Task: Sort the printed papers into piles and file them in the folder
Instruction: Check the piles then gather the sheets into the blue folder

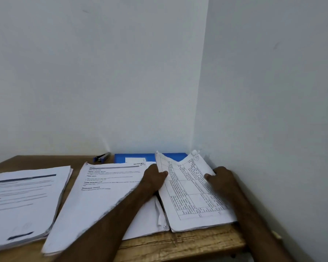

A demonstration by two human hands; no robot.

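At the right corner by the wall, left hand (155,176) pinches the left edge of the table sheets (189,191): thumb on top, fingers hidden underneath. Right hand (222,178) grips the opposite edge the same way. The two-sided hold is probably to square the bundle or lift it off as its own pile. Its top edge curls up.

Left forearm lies across the middle pile (102,191), third pile (25,201) further left. Blue folder (138,157) sits at the back against the wall, looks closed, papers overlapping it. What looks like a stapler (102,157) is just beside it. Nothing filed yet, I'd say.
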